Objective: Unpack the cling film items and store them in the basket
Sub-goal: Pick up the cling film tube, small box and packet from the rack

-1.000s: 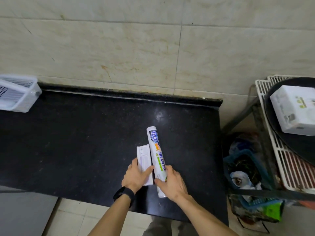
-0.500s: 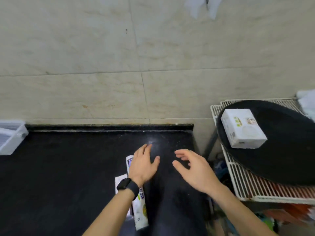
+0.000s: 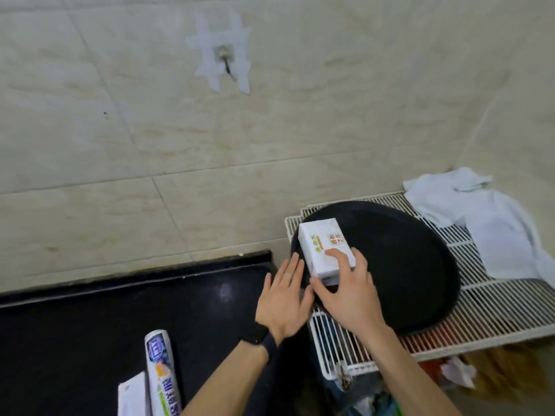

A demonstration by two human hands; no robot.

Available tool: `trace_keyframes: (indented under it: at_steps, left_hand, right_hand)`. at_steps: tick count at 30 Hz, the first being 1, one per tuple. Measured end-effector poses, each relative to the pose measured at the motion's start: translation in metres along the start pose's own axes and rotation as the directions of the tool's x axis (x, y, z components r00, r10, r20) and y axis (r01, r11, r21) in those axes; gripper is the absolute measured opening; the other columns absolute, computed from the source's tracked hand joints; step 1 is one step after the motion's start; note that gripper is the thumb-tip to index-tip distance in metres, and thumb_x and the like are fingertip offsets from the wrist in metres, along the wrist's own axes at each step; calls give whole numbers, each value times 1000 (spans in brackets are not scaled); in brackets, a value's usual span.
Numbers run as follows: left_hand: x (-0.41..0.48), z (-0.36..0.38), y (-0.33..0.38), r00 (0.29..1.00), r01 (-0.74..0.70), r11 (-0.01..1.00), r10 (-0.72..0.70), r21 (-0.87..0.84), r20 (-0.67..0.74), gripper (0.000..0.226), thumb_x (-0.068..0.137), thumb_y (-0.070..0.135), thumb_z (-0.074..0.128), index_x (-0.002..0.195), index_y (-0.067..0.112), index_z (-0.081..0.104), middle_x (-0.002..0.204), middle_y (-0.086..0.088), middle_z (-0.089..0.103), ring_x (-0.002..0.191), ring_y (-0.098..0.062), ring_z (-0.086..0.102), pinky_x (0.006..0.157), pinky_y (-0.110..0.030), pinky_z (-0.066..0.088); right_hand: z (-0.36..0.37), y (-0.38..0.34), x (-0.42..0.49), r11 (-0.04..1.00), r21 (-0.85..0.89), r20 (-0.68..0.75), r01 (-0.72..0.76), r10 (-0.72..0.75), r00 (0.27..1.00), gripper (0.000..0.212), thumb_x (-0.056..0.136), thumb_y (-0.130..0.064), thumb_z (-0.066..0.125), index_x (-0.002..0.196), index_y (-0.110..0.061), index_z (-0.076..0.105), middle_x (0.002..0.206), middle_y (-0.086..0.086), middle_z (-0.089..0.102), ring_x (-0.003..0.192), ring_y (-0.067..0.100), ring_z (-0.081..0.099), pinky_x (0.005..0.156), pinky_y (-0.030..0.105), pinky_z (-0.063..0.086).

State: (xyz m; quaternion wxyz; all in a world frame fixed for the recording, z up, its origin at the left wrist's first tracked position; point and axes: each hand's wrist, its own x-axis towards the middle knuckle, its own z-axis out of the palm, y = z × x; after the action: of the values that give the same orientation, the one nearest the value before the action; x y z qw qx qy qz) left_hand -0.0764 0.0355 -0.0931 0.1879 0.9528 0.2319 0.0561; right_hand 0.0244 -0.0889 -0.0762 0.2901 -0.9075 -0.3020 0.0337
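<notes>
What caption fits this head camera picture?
Right hand grips white box on black tray; left hand open beside it.

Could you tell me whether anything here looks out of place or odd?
Yes: a wall hook is held on with ragged strips of tape, and a crumpled white cloth sprawls across the wire rack. The white box sits askew on the black tray.

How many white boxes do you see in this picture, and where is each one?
2. One white box lies on the black round tray, under the right hand. A flat box lies on the counter, beside the roll, partly cut off.
</notes>
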Motion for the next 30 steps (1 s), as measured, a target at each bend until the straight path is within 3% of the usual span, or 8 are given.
trace_keyframes:
  at_steps: [4,10,14,17,21,24,27,30]
  left_hand:
    - [-2,7,2,1000,31,998,-31,-54,1,63,101,52,18,159,28,9,163,18,-10,152,-7,-2,123,-45,7]
    - [-14,-13,-33,1000,-1,997,-1,-80,-23,54,104,49,24,156,35,20,166,7,12,151,-13,13,123,-43,15]
    - [-68,-11,-112,977,198,973,-205,-116,-53,55,105,43,33,155,22,28,164,-3,22,150,-18,20,122,-40,19]
    - [-124,-7,-180,893,441,889,-448,-123,-35,54,105,36,38,153,15,33,161,-10,28,149,-26,23,122,-40,17]
    - [-204,3,-247,727,687,726,-686,-33,29,61,103,41,36,155,11,27,162,-15,25,150,-29,19,122,-40,16]
    - [-251,11,-271,635,772,634,-768,-37,83,69,99,48,41,157,17,19,164,-17,14,151,-31,14,122,-40,15]
    - [-277,18,-281,608,793,602,-779,-90,151,75,95,53,48,158,32,12,165,-16,7,149,-36,16,121,-42,19]
    - [-281,26,-286,644,765,619,-745,-177,176,80,91,61,47,155,44,4,166,-12,1,149,-36,16,120,-42,22]
  right_hand:
    - [3,0,2,999,24,-48,25,-24,999,70,81,-58,65,138,-40,30,148,5,24,121,30,45,88,36,50]
    - [-18,-3,7,970,236,-8,-50,53,999,72,82,-54,68,142,-43,30,147,0,32,126,27,48,100,45,49]
    - [-21,-23,-19,905,423,-15,48,-45,999,81,79,-61,66,148,-51,26,140,-15,37,118,5,47,91,30,50]
    - [5,-55,-48,867,490,62,96,-144,988,84,75,-66,65,148,-56,25,140,-24,36,122,0,48,88,22,51]
    - [82,-88,-93,909,415,298,46,-183,937,84,74,-70,61,145,-65,17,144,-28,30,125,4,47,96,29,49]
    - [150,-96,-128,962,270,436,50,-168,884,86,78,-70,57,150,-54,12,152,-16,25,130,16,47,98,30,44]
    - [201,-95,-161,993,111,497,42,-92,863,92,86,-61,60,158,-37,7,158,-1,19,134,28,44,101,35,44]
    - [229,-91,-187,998,22,481,58,-61,874,96,88,-56,61,158,-36,-2,161,5,11,138,33,37,106,41,44]
